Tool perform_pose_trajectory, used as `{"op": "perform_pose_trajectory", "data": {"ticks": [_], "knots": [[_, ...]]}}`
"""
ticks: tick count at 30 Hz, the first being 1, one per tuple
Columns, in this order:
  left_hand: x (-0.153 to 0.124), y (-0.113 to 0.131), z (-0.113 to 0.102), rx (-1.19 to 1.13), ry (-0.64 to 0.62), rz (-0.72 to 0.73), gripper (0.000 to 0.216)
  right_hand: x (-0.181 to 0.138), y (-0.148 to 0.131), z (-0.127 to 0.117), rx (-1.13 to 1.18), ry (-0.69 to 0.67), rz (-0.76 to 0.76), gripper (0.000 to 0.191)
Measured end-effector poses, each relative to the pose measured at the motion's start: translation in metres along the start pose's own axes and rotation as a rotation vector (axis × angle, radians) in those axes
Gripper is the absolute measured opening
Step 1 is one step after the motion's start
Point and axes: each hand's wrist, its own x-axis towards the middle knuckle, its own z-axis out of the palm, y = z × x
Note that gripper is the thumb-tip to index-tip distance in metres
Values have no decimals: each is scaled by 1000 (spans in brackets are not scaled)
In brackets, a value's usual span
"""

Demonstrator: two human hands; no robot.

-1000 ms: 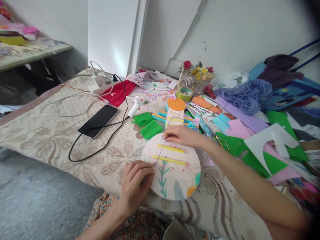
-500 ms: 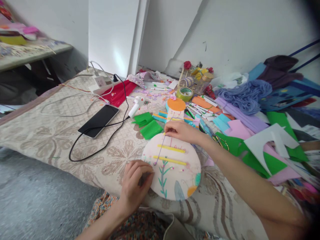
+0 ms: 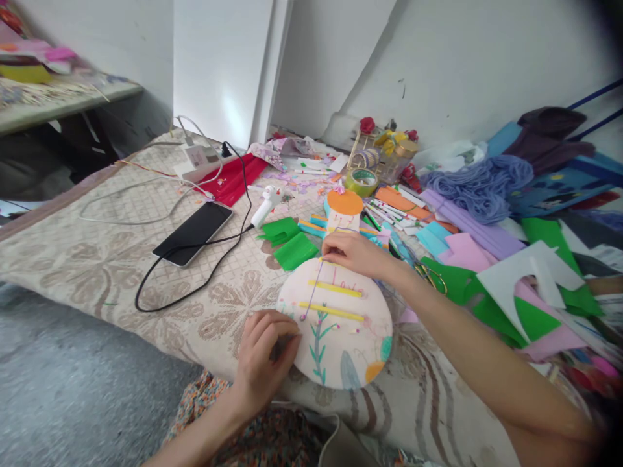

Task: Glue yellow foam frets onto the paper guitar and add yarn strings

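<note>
A round white disc (image 3: 335, 350) with coloured drawings lies on the tablecloth, crossed by two yellow strips (image 3: 335, 312). A purple yarn strand (image 3: 311, 292) runs slantwise over the disc, from a spot near its left side up to its top edge. There my right hand (image 3: 350, 251) pinches the yarn, with fingers pressed together. My left hand (image 3: 267, 344) is curled at the disc's left edge, thumb and fingertips closed on the rim. Beyond my right hand a neck-like piece with an orange round top (image 3: 344, 202) is partly hidden.
On the left lie a phone (image 3: 193, 233) and a black cable (image 3: 209, 285). A white glue gun (image 3: 266, 206) and green paper pieces (image 3: 294, 251) are behind the disc. Blue yarn (image 3: 479, 185), tape (image 3: 361, 181), scissors (image 3: 431, 275) and paper scraps crowd the right.
My right hand has shifted very slightly at the disc's top edge, and more of the pink lettering shows below it. My left hand stays put.
</note>
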Motion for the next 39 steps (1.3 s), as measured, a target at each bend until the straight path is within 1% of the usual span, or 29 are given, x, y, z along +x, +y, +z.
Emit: {"op": "perform_pose_trajectory", "data": {"ticks": [15, 20, 26, 31, 34, 39], "knots": [[-4, -3, 1, -52, 24, -10, 18, -4, 0, 2, -9, 52, 20, 9], [-7, -3, -2, -50, 8, 28, 20, -15, -9, -2, -5, 61, 18, 7], [-9, -5, -1, -31, -9, 54, 20, -31, -25, -5, 4, 53, 7, 8], [-10, -6, 0, -21, -42, 65, 19, -40, -30, -7, -3, 1, 28, 7], [-10, -5, -2, -9, -33, 65, 19, -43, -31, -10, -7, -56, 58, 9], [-10, -7, -5, 31, -61, 122, 18, -47, -34, -14, 15, -105, 68, 12]]}}
